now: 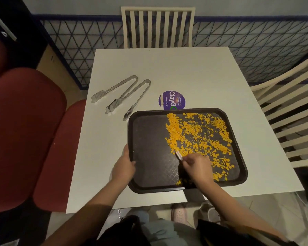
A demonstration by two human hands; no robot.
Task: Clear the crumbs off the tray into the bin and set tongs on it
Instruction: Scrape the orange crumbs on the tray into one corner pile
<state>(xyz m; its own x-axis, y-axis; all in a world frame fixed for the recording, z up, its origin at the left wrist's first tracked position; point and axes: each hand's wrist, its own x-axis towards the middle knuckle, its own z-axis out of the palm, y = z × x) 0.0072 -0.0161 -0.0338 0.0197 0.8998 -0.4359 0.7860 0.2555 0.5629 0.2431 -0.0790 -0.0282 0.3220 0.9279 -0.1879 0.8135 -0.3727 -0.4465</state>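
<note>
Head view looks down on a white table [194,71] where both bare hands work at a dark tray [149,139], and nearest the wearer the right hand [196,165] sits over the tray's near right part, fingers pinched tightly around a small pale tool [179,155] whose kind I cannot make out; its tip pokes out up and to the left of the knuckles and touches the near edge of the crumbs [199,137]. Level with that grip, off to its left, the left hand [125,164] clamps the tray's left rim, thumb on top of the lip and the other fingers hidden beneath. Orange crumbs spread from the right hand's fingertips outward and to the right, covering the tray's right half, while the floor of the tray between the two hands is bare. Beyond the tray's far rim, straight ahead of the right hand, a round purple sticker [172,100] lies partly tucked behind the rim. Farther out and ahead of the left hand, two metal tongs [130,94] lie side by side on the table, one tip just beside the tray's far left corner
</note>
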